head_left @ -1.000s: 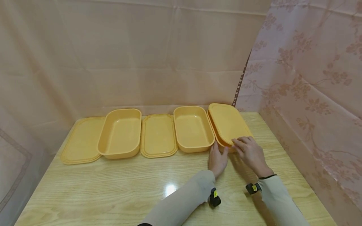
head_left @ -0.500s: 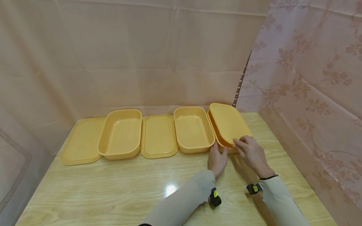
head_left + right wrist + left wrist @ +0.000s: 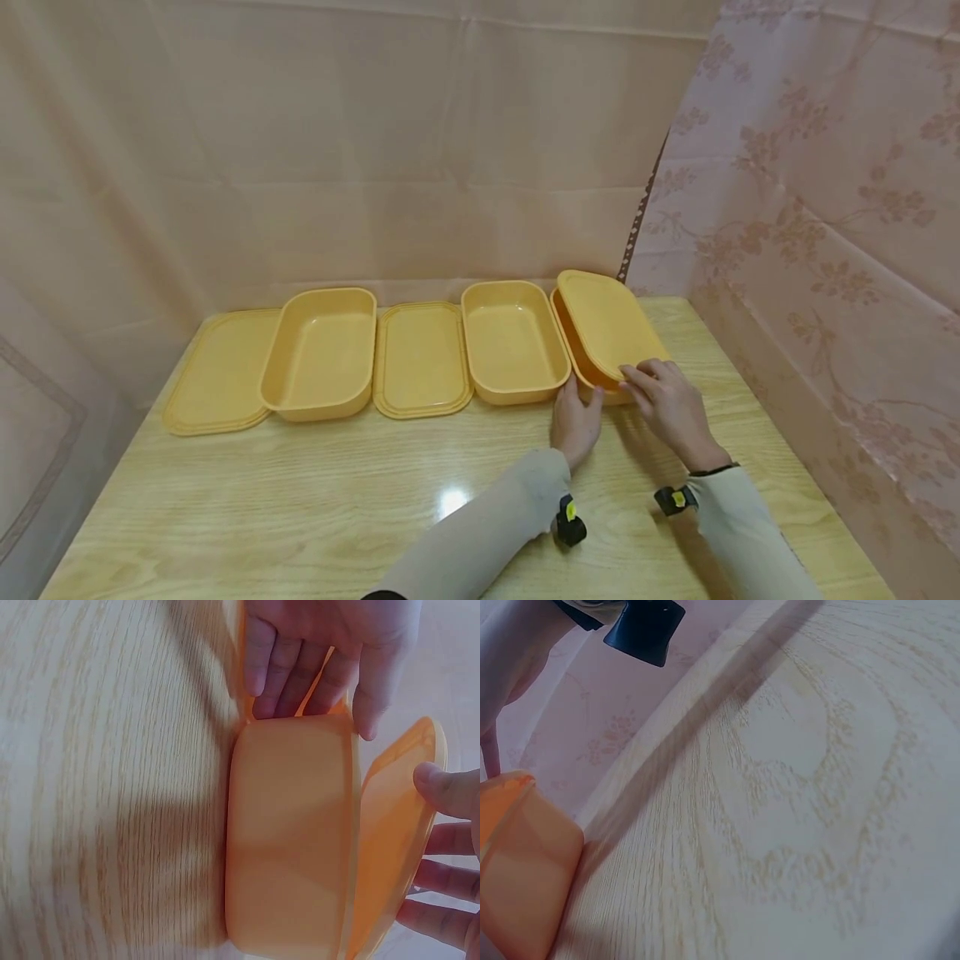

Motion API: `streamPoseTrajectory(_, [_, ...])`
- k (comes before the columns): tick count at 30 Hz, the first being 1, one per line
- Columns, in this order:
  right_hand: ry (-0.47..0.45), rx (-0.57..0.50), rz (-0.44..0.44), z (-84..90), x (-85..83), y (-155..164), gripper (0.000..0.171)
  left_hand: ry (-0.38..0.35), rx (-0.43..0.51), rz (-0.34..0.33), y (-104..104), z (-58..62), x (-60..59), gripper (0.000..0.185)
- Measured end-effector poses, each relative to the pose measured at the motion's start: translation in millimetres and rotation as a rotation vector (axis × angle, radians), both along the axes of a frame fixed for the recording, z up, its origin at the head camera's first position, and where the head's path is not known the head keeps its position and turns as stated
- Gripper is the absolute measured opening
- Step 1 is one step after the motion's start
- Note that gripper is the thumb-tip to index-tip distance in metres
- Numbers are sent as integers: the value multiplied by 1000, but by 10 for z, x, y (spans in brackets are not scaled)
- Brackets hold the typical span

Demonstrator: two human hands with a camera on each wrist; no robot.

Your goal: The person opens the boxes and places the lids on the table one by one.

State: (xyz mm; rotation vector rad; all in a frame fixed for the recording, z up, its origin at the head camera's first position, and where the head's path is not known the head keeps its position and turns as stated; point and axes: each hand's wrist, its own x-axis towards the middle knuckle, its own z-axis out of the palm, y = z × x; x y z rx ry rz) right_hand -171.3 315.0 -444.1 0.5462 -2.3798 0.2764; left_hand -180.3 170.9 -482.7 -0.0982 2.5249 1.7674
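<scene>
The lid (image 3: 606,323) sits tipped on the far-right box (image 3: 592,385), long side running from 6 to 12 o'clock. The right hand (image 3: 670,406) pinches its near edge from 4 o'clock. The left hand (image 3: 576,419) grips the box's near left corner, at 7 o'clock from the lid.

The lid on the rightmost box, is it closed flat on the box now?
No, the lid is tilted, its left edge raised off the rightmost box, with the right hand at its near end.
</scene>
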Motion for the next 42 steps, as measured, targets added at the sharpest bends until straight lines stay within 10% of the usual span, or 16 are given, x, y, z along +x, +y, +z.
streamPoseTrajectory(18, [5, -55, 6, 15, -3, 55, 24, -1, 10, 4, -10, 22, -2, 58])
streamPoseTrajectory(24, [28, -73, 22, 6, -9, 76, 61, 3, 2, -2, -15, 23, -4, 58])
streamPoseTrajectory(42, [88, -173, 31, 24, 3, 124, 62, -2, 7, 12, -7, 10, 6, 58])
